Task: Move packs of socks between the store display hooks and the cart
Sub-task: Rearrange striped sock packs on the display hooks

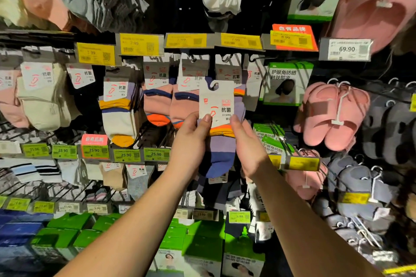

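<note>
A sock pack (219,132) with a white card header and purple, orange and blue socks is held up in front of the display. My left hand (191,139) grips its left side, thumb on the card. My right hand (246,141) holds its right side, thumb on the card's lower right corner. The card's hanger cutout sits just below a black display hook (212,67); whether it hangs on the hook I cannot tell. More sock packs (157,96) hang on neighbouring hooks to the left. No cart is in view.
Yellow price tags (139,44) run along the rail above. Pink slippers (331,114) and grey slippers (387,126) hang at right. Green face-mask packs (286,83) hang right of the socks. Green boxes (202,238) fill the bottom shelf.
</note>
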Available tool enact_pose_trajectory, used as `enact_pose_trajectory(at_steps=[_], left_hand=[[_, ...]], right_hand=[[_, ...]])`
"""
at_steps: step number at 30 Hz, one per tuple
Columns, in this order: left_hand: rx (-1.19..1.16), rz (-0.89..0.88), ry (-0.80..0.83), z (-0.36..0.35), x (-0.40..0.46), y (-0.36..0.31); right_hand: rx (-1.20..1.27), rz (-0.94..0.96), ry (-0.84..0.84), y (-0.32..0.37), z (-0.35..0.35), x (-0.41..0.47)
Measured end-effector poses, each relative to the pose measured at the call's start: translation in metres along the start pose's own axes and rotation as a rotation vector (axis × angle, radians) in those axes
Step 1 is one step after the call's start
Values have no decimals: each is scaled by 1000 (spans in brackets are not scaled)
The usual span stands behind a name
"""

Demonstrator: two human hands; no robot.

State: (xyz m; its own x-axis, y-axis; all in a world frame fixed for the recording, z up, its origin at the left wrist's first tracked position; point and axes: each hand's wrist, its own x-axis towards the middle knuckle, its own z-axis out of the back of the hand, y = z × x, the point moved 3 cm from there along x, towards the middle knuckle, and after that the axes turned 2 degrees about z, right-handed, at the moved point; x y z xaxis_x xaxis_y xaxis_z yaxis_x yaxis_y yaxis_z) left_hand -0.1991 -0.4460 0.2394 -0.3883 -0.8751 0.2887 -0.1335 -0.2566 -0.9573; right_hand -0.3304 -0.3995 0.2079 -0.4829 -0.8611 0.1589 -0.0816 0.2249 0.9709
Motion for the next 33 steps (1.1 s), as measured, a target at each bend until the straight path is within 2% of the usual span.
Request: enact_pose_trajectory(at_steps=[3, 7, 10, 14, 22, 29, 33], left_hand=[[71, -13, 28, -7, 1, -4], [140, -19, 58, -12, 14, -12], [111, -4, 102, -20, 28, -17], [161, 60, 76, -27, 42, -20], [178, 132, 74, -28, 48, -9], [270, 198, 109, -36, 56, 11], [337, 202, 137, -39, 58, 17]], right_hand=[[-92, 26, -5, 2, 1, 5], [-54, 79, -36, 17, 6, 13], [-82, 138, -122, 33, 14, 29], [-112, 184, -192, 55, 15, 48], [-224, 115, -276, 58, 12, 80], [-670, 62, -397, 64, 17, 105], [-824, 3, -402, 66, 16, 115]])
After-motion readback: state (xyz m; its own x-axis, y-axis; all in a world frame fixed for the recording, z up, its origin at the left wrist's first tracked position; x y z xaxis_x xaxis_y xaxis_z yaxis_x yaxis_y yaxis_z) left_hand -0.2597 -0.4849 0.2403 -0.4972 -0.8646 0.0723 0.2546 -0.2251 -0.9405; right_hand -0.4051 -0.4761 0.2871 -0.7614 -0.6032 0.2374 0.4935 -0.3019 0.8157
